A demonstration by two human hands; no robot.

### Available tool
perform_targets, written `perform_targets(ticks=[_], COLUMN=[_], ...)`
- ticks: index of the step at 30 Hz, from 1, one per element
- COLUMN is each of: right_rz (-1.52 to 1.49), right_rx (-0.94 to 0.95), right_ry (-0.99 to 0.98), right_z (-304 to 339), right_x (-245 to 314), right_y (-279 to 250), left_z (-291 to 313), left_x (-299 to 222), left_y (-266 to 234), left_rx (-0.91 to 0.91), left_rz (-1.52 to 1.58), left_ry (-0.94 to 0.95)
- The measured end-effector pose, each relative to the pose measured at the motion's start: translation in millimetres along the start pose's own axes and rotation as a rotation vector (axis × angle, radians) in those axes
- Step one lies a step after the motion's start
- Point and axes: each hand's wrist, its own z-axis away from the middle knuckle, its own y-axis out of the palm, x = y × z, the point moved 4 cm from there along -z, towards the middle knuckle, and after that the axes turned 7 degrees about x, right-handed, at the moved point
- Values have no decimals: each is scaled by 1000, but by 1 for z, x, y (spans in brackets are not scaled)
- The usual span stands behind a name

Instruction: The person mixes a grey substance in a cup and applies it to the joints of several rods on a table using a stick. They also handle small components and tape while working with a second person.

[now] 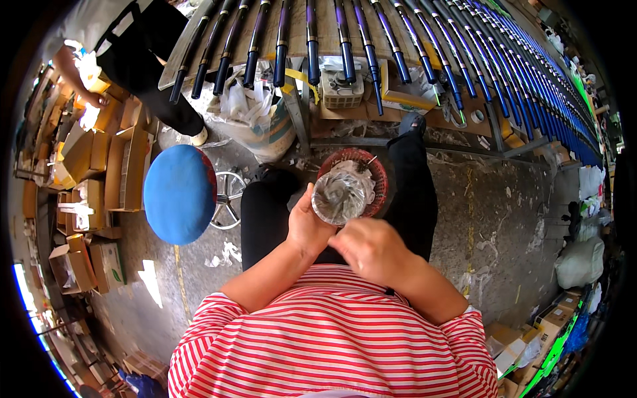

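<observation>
My left hand (309,224) is wrapped round the side of a small round cup (340,199) that looks lined with crinkled clear plastic. The cup's open top faces up, in front of my striped shirt. Right beside its near rim is my right hand (375,247), fingers curled in and slightly blurred. Whatever it may hold is hidden by the fingers. Beyond and below the cup, between my legs, stands a red mesh basket (381,174) with crumpled plastic scraps (357,171) in it.
Many dark blue-purple rods (312,40) lie in a row on a wooden bench (295,36), their ends jutting over its edge. A blue round stool (178,194) stands at my left. Behind it are cardboard boxes (123,166) and another person's leg (174,109). A white bucket (272,136) holds plastic waste.
</observation>
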Motion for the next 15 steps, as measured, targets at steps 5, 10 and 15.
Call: perform_targets(ticks=[5,10,15], right_rz=[-56,-48,-67], right_rx=[9,54,-36], right_ry=[191,22,220], right_z=[11,2,8], right_x=[-17,2,-19], right_y=[-21,3,-23], left_z=[1,-1,-2], left_x=[-10,-4,-8], left_y=[3,0,-9], left_rx=[-30,-14,-62], left_rz=[-25,-19,-27], left_ry=[81,48,84])
